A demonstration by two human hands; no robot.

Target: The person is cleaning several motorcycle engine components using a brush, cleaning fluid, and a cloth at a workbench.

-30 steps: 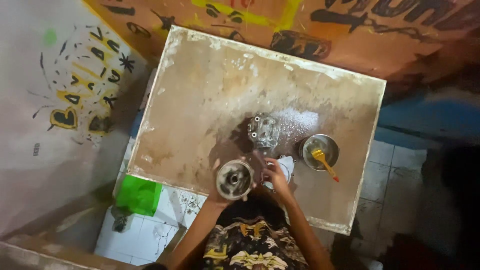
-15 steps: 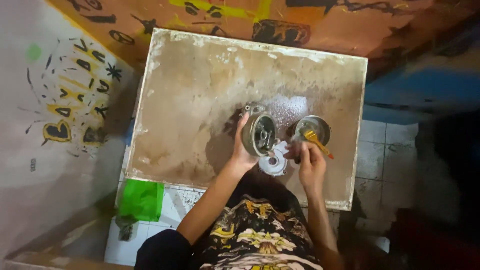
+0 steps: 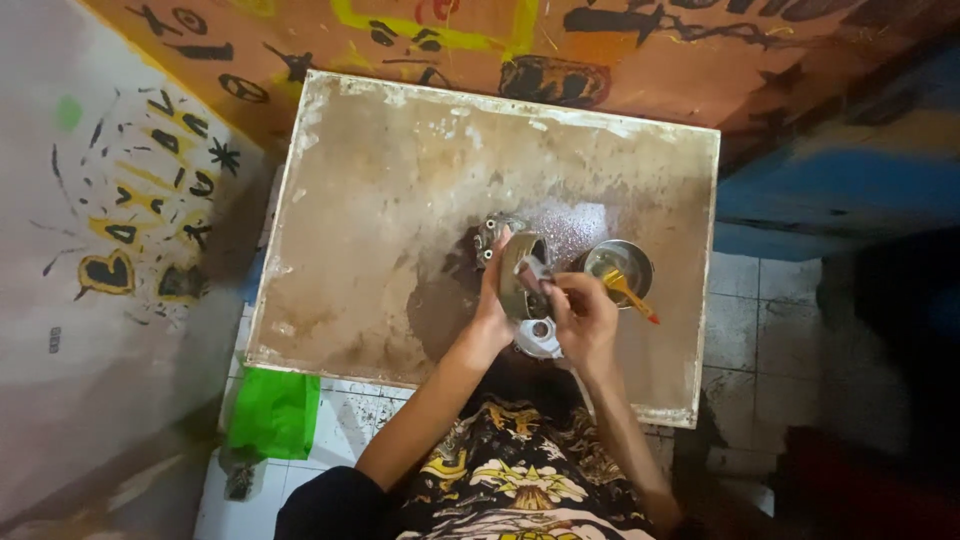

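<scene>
Stained table (image 3: 380, 200) — both hands (image 3: 585, 320) on metal part (image 3: 518, 270)

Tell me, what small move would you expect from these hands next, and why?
Probably a short wipe across the round metal part. The left hand holds it tilted up off the stained board, and the right hand presses something small against its face; what it is I cannot tell. A metal bowl with a yellow-handled brush stands close by.
</scene>
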